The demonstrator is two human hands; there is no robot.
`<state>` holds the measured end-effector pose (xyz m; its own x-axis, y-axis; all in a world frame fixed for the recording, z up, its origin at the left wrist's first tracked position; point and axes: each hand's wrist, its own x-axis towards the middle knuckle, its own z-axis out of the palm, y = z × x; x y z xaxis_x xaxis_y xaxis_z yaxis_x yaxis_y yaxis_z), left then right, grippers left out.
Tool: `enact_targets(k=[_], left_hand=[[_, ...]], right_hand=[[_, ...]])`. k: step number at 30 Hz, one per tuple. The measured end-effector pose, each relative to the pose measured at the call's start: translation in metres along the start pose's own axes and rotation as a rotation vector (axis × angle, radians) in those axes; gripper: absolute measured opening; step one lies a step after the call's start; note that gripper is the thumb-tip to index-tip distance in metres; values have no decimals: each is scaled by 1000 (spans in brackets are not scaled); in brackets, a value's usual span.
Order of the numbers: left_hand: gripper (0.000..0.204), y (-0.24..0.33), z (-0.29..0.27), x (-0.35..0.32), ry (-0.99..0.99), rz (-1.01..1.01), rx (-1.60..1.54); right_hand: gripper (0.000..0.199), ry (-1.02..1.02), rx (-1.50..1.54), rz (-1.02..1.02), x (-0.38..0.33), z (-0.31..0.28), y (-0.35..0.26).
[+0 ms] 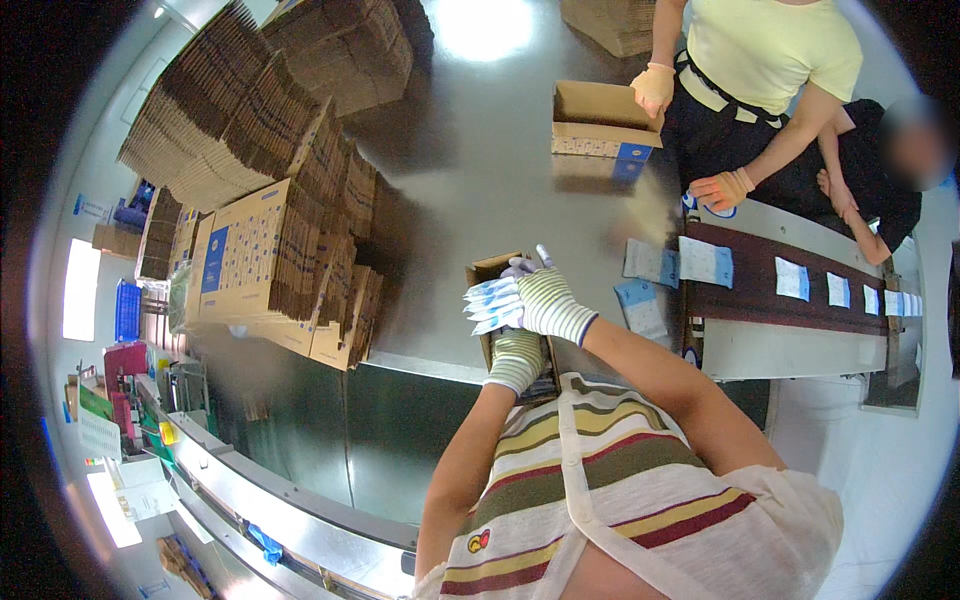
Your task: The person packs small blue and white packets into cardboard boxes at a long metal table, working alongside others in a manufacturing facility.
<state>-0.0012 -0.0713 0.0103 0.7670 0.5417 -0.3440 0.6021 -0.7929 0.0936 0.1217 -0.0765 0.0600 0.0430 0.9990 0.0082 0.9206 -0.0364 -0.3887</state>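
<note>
A bundle of several white and light-blue packets (492, 306) is held over an open cardboard box (484, 270) close to my body. My right hand (552, 304), in a striped knitted glove, is closed on the packets from the right, with one finger pointing up and away. Below it, my left hand (516, 362), in a similar glove, is closed against the near side of the bundle; its fingertips are hidden. More flat white and blue packets (640, 306) lie on the table to the right of my hands, beside the belt's end.
Tall stacks of flattened cartons (255, 255) stand on the metal table (450, 200) at left. A conveyor belt (750, 308) carrying spaced packets enters from the right. Across the table, a co-worker's gloved hand (654, 90) touches an open carton (600, 140). Another person stands beyond.
</note>
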Motion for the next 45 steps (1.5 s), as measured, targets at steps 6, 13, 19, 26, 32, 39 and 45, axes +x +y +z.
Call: enact_targets(k=[6, 13, 19, 26, 32, 39, 45], left_hand=[[47, 10, -41, -63, 95, 24, -201], [42, -1, -50, -126, 400, -243, -578], [37, -32, 35, -113, 253, -435, -1329], [44, -12, 7, -91, 315, -364, -1728], [41, -21, -61, -103, 680, -248, -596], [55, -150, -163, -123, 902, -221, 169], [50, -217, -328, -82, 584, -584, 506]], right_hand=[[84, 417, 444, 23, -42, -44, 10], [36, 68, 280, -319, -103, -44, 14], [35, 179, 59, -677, -102, -28, -40], [19, 153, -155, -515, -92, 26, -30], [45, 255, -415, -129, 89, -44, 48], [62, 207, -401, 4, 141, -115, 68], [52, -97, 110, -177, -44, -4, 40]])
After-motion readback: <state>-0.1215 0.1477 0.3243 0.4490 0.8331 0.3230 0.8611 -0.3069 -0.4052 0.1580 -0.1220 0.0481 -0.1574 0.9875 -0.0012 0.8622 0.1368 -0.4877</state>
